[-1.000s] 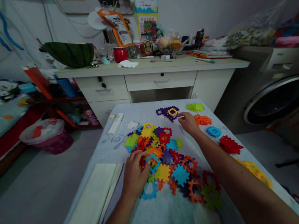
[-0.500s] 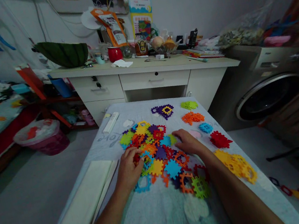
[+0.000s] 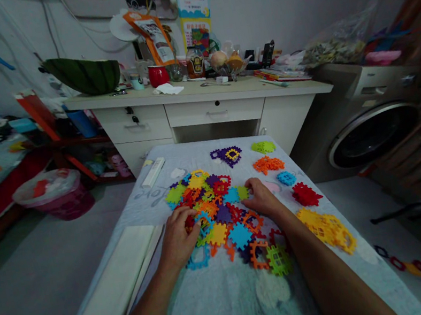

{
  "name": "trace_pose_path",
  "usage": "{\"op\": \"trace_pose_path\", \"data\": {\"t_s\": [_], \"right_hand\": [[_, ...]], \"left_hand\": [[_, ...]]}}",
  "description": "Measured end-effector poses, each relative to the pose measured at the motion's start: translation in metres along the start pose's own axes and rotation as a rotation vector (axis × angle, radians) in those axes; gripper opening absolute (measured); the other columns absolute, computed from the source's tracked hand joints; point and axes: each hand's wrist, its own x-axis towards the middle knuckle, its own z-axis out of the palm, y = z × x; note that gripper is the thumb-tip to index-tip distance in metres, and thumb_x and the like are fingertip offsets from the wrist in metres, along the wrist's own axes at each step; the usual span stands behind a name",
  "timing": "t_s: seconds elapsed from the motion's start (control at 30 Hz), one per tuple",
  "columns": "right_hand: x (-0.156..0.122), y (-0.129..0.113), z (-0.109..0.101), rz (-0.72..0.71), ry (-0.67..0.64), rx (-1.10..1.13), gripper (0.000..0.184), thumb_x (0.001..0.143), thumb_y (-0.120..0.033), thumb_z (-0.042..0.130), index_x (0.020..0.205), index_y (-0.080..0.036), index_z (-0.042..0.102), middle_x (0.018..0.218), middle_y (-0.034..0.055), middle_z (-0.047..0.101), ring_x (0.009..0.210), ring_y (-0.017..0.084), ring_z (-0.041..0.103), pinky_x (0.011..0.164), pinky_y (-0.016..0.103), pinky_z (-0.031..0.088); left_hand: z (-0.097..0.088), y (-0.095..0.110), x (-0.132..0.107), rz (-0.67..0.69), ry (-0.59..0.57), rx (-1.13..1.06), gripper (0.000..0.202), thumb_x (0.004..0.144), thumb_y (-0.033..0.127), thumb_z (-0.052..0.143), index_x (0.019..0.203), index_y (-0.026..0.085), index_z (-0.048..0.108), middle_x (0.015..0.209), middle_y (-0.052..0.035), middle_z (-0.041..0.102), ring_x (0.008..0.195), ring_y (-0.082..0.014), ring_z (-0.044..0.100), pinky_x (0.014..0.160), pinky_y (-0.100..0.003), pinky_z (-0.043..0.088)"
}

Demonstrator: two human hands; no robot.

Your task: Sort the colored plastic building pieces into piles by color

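Colourful toothed plastic building pieces (image 3: 213, 208) lie in a loose heap on a cloth-covered table (image 3: 204, 305). My left hand (image 3: 179, 236) is at the heap's left side, with fingers curled round a red piece (image 3: 189, 224); its thumb lies beside a blue open-framed piece (image 3: 205, 223). My right hand (image 3: 262, 198) is at the heap's right edge. Its thumb and fingers close on a lime-green piece (image 3: 243, 192), partly covered by the fingertips. A light-blue piece (image 3: 231, 195) sits against the green one. Nearer to me are an orange frame (image 3: 259, 255) and a green window-like piece (image 3: 279, 261).
Separate piles run down the right: green (image 3: 263, 147), orange (image 3: 267, 164), blue (image 3: 286, 178), red (image 3: 306, 194) and yellow (image 3: 327, 229). Purple pieces (image 3: 226, 155) lie at the far side. A long pale board (image 3: 114, 283) and a white strip (image 3: 153, 172) are at left.
My right hand has shifted slightly right, the lime-green piece seemingly with it. My left hand stays at the red piece. The whole view has drifted a little.
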Motion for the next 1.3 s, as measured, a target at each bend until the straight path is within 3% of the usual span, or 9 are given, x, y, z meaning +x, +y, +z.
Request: {"op": "trace_pose_path", "data": {"t_s": [0.33,0.53,0.8,1.03,1.2,1.3], "right_hand": [[0.000,0.005,-0.002,0.082,0.107,0.097,0.044,0.068,-0.022,0.066,0.109,-0.018,0.050,0.097,0.0038,0.060,0.076,0.015,0.057,0.073,0.030,0.048],[0.001,0.008,0.000,0.061,0.268,0.034,0.044,0.070,-0.021,0.060,0.112,-0.018,0.048,0.107,0.0083,0.057,0.085,0.019,0.058,0.080,0.035,0.049],[0.006,0.002,-0.005,0.054,0.272,0.025,0.038,0.072,-0.030,0.068,0.103,-0.019,0.051,0.105,0.0092,0.056,0.091,0.023,0.057,0.078,0.035,0.049],[0.041,0.003,-0.028,0.041,0.136,-0.083,0.039,0.067,-0.026,0.079,0.098,-0.019,0.056,0.093,0.0045,0.060,0.081,0.019,0.057,0.072,0.030,0.045],[0.084,0.011,-0.055,0.166,0.038,-0.174,0.040,0.072,-0.024,0.077,0.107,-0.019,0.058,0.079,-0.0008,0.062,0.070,0.016,0.057,0.063,0.026,0.039],[0.111,0.027,-0.068,0.244,0.070,-0.241,0.042,0.073,-0.023,0.077,0.110,-0.017,0.059,0.080,0.0009,0.064,0.074,0.017,0.059,0.063,0.026,0.038]], "left_hand": [[0.000,0.001,0.000,0.002,-0.036,-0.015,0.023,0.081,0.032,0.057,0.099,0.021,0.067,0.110,-0.0076,0.066,0.104,-0.0239,0.063,0.095,-0.041,0.050],[-0.003,0.006,0.001,0.018,-0.038,-0.029,0.023,0.080,0.032,0.057,0.098,0.022,0.067,0.107,-0.0071,0.067,0.102,-0.0231,0.064,0.091,-0.039,0.051],[-0.005,0.008,0.001,-0.011,-0.025,-0.106,0.025,0.083,0.037,0.057,0.101,0.023,0.067,0.115,-0.0074,0.064,0.110,-0.0237,0.061,0.099,-0.041,0.049],[-0.002,0.001,0.001,-0.056,0.041,-0.085,0.028,0.083,0.039,0.059,0.103,0.022,0.067,0.119,-0.0084,0.061,0.115,-0.0254,0.059,0.105,-0.044,0.045],[0.001,-0.003,0.000,-0.047,0.033,-0.055,0.029,0.085,0.041,0.058,0.105,0.023,0.068,0.120,-0.0084,0.061,0.115,-0.0264,0.059,0.105,-0.046,0.045],[0.003,-0.005,0.000,-0.058,0.026,-0.042,0.029,0.085,0.041,0.058,0.104,0.023,0.068,0.121,-0.0087,0.061,0.116,-0.0271,0.058,0.105,-0.048,0.044]]}}
